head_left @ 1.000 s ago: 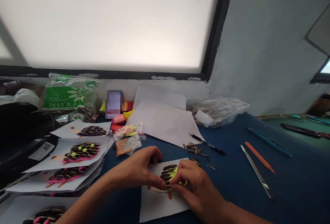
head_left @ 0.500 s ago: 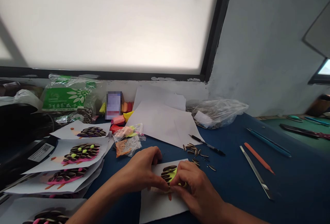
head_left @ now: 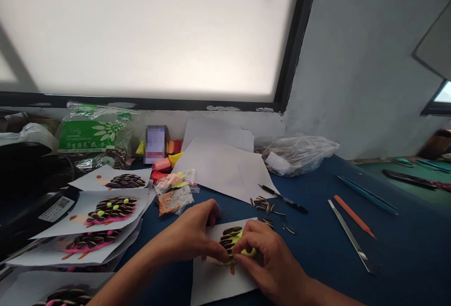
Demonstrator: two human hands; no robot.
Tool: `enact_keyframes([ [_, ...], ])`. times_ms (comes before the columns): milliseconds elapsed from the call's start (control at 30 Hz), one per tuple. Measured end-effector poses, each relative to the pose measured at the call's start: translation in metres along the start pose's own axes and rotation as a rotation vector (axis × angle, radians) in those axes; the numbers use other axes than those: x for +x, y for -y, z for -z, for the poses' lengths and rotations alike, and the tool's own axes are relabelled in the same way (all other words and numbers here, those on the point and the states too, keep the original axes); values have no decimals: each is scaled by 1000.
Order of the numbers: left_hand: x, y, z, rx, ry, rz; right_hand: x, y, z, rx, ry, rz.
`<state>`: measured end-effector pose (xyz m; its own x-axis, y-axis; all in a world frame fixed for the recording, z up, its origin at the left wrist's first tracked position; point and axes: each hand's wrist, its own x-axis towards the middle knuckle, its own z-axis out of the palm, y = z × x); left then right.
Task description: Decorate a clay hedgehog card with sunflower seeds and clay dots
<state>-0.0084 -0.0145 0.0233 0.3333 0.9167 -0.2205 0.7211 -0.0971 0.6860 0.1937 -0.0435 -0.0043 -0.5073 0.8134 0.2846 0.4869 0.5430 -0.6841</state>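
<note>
Lower centre: the right hand (head_left: pixel 270 253), fingertips nearly meeting, grip undeterminable, is apparently setting striped dark oval seeds (head_left: pixel 227 239) into yellow clay (head_left: pixel 251 252); left hand (head_left: pixel 195 229) wide. Next calls for careful pressing.

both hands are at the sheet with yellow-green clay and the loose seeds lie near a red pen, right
The pen near the loose seeds is black, not red, as the head view shows; the left hand and right hand are at the sheet with yellow-green clay.
</note>
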Motion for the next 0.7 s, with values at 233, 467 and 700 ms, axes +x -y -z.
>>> enact_keyframes([
  [233,-4,4,12,-76,75,-13,-3,2,3,26,-54,-1],
  [467,0,17,12,-195,85,-112,5,0,18,58,-105,-47],
  [700,11,17,-13,22,-228,-115,24,-25,41,-5,-239,-80],
])
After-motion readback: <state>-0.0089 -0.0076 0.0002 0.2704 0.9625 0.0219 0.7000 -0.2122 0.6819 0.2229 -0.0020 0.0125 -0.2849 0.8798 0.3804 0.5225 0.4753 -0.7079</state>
